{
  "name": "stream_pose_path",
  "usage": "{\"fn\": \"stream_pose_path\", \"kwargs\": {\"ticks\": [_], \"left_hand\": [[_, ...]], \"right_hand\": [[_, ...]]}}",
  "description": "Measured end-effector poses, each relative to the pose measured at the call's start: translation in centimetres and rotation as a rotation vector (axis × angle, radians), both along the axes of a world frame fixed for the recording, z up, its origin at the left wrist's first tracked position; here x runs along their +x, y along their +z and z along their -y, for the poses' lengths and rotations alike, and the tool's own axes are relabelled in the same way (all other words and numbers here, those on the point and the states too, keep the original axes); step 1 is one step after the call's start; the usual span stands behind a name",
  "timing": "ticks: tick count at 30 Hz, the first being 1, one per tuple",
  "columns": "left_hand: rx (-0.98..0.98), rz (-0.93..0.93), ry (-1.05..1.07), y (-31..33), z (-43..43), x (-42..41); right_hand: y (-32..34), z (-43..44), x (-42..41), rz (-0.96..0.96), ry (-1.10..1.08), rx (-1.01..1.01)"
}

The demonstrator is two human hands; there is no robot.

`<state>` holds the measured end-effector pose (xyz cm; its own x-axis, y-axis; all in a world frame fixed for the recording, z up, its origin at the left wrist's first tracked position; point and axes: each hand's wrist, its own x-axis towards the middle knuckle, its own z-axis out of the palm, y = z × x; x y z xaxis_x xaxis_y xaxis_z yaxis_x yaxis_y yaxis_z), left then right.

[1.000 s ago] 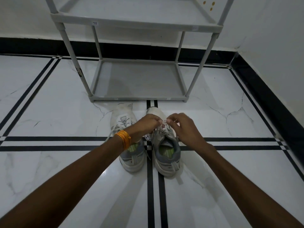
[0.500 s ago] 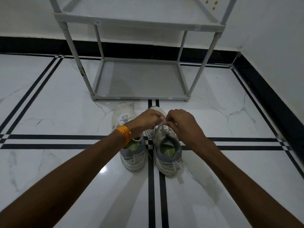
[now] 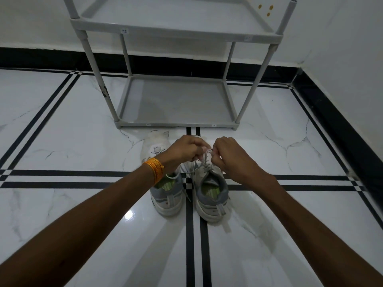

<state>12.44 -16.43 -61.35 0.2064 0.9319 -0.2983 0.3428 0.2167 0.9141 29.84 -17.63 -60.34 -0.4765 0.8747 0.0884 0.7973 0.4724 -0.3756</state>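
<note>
Two white and grey sneakers stand side by side on the marble floor, toes pointing away from me. Over the right sneaker (image 3: 211,191) both hands work its white laces (image 3: 204,160). My left hand (image 3: 185,150), with an orange thread band on the wrist, pinches one lace end. My right hand (image 3: 230,154) pinches the other end close beside it. The laces rise taut from the eyelets to my fingers. The left sneaker (image 3: 163,193) is partly hidden by my left wrist.
A grey two-tier shoe rack (image 3: 176,123) stands just beyond the sneakers against the white wall. Its lower shelf holds nothing. A black skirting runs along the wall on the right (image 3: 335,125). Black inlay lines cross the floor under the shoes.
Both hands have risen a little and drawn the laces upward. The camera has shifted slightly. The sneakers stay in place.
</note>
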Motion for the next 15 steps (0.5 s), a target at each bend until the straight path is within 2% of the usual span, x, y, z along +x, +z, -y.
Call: {"fn": "stream_pose_path", "kwargs": {"ticks": [2,4,8,9,11,15], "left_hand": [[0.012,0.004,0.031,0.1,-0.2,-0.3],[0.043,-0.09,0.067,-0.4,-0.3,-1.0],[0.275,-0.651,0.039,-2.5,0.1,-3.0],[0.311,-0.742,0.019,-3.0,0.3,-3.0],[0.375,-0.861,-0.051,-3.7,0.7,-2.5],[0.453,-1.06,-0.145,-4.2,0.5,-1.7]], "right_hand": [[0.2,0.1,0.4,0.004,-0.034,-0.036],[0.1,0.1,1.4,0.028,-0.076,-0.084],[-2.2,0.2,5.1,0.174,-0.206,-0.239],[-3.2,0.5,5.8,0.191,-0.223,-0.274],[-5.1,1.2,6.5,0.204,-0.23,-0.321],[-6.1,1.1,6.4,0.215,-0.206,-0.282]]}}
